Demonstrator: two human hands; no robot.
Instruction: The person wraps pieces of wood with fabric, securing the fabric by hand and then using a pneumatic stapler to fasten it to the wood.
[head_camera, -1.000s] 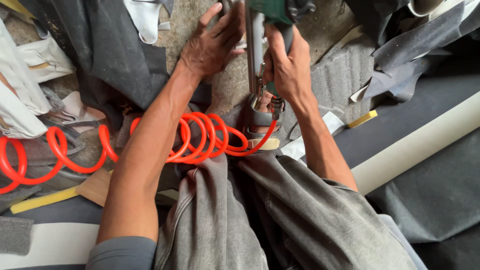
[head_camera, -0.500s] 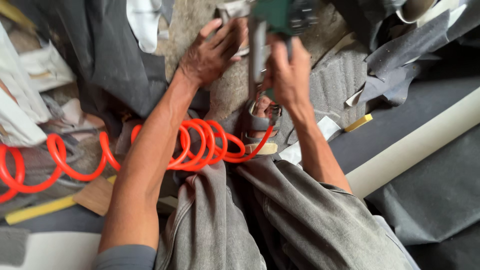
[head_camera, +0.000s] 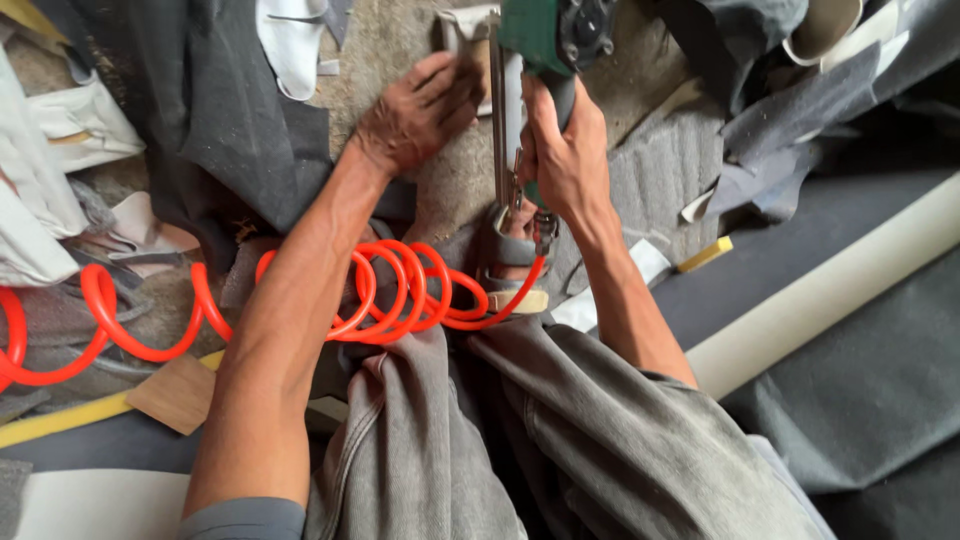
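- The right hand (head_camera: 565, 160) is wrapped tight around the handle of a green pneumatic staple gun (head_camera: 555, 35), fingers closed on the grip, the tool's body pointing away from the person at the top of the view.
- The gun's long metal magazine (head_camera: 498, 120) runs down beside the right hand, just left of it.
- A coiled orange air hose (head_camera: 400, 290) joins the gun at the bottom of the handle, loops across the person's lap and trails off to the left edge.
- The left hand (head_camera: 420, 110) lies palm down with fingers loosely bent, pressing on a pale workpiece (head_camera: 460, 30) just left of the gun's nose; it grasps nothing that can be seen.
- Both hands sit close together, the magazine between them.
- The person wears grey trousers (head_camera: 560, 440), knees drawn up below the hands.
- Dark grey fabric (head_camera: 230, 120) lies to the left, with white scraps (head_camera: 60, 130) beyond it.
- A long cream tube (head_camera: 830, 290) lies diagonally on the right, near a small yellow block (head_camera: 705, 255).
- A small wooden piece (head_camera: 180, 395) lies at the lower left, beside the left forearm.
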